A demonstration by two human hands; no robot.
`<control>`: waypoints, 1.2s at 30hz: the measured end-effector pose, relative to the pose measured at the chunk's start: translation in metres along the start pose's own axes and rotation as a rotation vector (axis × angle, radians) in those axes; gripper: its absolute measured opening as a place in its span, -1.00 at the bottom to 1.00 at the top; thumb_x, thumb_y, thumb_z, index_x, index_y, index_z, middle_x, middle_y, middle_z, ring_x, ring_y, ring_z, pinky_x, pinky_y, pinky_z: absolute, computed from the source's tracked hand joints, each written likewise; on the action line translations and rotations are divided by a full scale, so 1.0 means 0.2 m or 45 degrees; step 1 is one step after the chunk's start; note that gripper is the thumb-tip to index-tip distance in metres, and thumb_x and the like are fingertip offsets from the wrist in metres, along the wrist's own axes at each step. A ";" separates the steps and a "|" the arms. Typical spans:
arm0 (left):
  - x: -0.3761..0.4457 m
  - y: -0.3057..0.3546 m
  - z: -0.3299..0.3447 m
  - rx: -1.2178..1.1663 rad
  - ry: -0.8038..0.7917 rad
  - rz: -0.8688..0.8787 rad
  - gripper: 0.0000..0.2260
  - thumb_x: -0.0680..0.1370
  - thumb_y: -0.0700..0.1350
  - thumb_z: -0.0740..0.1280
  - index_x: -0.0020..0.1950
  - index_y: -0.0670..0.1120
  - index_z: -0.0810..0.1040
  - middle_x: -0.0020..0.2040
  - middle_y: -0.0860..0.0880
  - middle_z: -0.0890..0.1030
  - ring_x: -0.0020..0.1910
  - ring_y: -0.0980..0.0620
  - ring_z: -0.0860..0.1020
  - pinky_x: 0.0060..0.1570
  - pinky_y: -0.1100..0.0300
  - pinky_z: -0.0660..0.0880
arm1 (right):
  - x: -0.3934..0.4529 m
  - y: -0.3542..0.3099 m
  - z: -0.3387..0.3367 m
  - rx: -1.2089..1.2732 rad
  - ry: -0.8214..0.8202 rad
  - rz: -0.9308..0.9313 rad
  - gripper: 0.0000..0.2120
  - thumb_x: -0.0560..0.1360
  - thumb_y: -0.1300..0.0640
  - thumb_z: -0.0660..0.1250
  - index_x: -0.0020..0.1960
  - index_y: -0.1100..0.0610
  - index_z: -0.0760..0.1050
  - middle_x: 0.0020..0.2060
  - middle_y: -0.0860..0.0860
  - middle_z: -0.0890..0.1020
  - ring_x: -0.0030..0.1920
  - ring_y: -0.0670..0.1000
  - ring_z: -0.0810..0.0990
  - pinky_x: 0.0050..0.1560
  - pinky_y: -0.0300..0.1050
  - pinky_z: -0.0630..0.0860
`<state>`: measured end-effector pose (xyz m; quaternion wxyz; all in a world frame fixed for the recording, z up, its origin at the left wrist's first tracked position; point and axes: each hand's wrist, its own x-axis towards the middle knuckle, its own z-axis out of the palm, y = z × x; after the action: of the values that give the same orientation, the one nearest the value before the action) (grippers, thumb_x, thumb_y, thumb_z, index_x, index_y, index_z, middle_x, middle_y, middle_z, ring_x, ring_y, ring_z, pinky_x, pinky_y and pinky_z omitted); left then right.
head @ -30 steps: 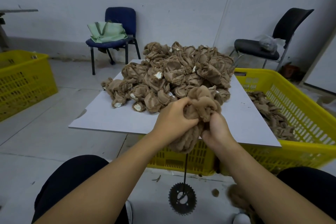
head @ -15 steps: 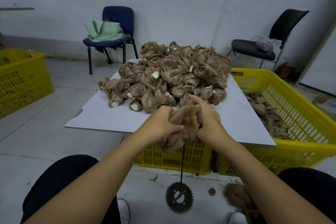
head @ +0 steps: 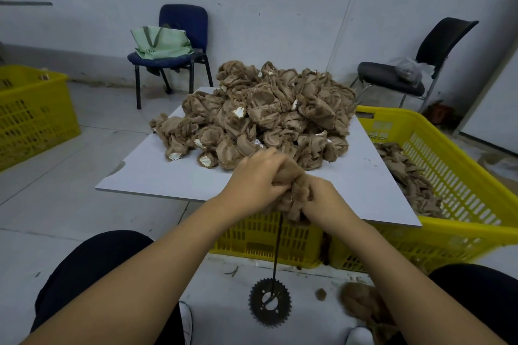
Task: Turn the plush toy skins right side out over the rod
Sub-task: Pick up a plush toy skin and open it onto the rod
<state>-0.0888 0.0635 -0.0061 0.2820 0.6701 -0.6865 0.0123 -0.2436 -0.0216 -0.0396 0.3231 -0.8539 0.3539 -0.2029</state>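
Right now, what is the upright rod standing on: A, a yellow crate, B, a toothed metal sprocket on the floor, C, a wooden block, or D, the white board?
B: the rod runs down from the plush skin both hands grip into the sprocket on the floor.

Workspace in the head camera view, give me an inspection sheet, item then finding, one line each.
Surface: white board resting on yellow crates.
Job's things: brown skin bunched atop the dark rod, which stands on a toothed gear base; pile of skins on the board.
Clutter: fluff on the floor.
Hands: left hand and right hand both grip the skin.
Cables: nothing seen.
Surroundings: blue chair with green bag, black chair.
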 end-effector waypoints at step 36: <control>-0.06 0.01 0.14 -0.479 0.432 -0.101 -0.77 0.48 -0.28 0.44 0.13 -0.17 0.62 0.00 -0.05 0.62 0.04 0.02 0.51 -0.03 0.18 0.48 | 0.04 -0.12 -0.01 0.387 0.113 -0.160 -0.63 0.39 0.26 0.16 -0.10 -0.16 0.58 -0.23 -0.19 0.68 -0.17 -0.17 0.65 -0.21 -0.32 0.52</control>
<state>-0.1026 0.0629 -0.0333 0.5131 0.6205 -0.5928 -0.0145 -0.2281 -0.0148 -0.0214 0.4191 -0.8058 0.2791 -0.3115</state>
